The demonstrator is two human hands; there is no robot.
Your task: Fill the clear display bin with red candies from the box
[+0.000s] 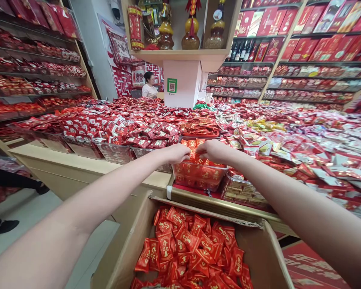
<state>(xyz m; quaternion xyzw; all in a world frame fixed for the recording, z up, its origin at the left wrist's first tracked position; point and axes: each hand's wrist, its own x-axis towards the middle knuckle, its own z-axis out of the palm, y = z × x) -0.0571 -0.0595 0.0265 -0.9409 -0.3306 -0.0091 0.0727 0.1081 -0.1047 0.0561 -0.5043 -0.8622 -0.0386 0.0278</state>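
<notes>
At the front edge of the counter (pixel 150 180), just right of where the pale wood gives way to a gold trim (pixel 210 202), stands a clear tub (pixel 198 180) filled with small red packets (pixel 193 143). Both hands are at its top. The left hand (pixel 179 153) has its fingers bent and drawn in towards the thumb by the tub's left side; the right hand (pixel 212 150) reaches in from the right with its fingers curled down over the packets. Whether either one grips a packet I cannot tell, since the fingers cover what lies under them. On the near side of the counter's edge and lower, an open carton (pixel 275 249) holds a heap of loose packets (pixel 189 241), red too, lying at all angles. Beside the tub's right corner sits another tub (pixel 246 182) with gold-coloured pieces

The step in hand looks to be handling packets at the top of the clear tub. As I judge it, a move from here calls for light fingertips close to the rim, so that the neighbouring packets stay within its corners
</notes>
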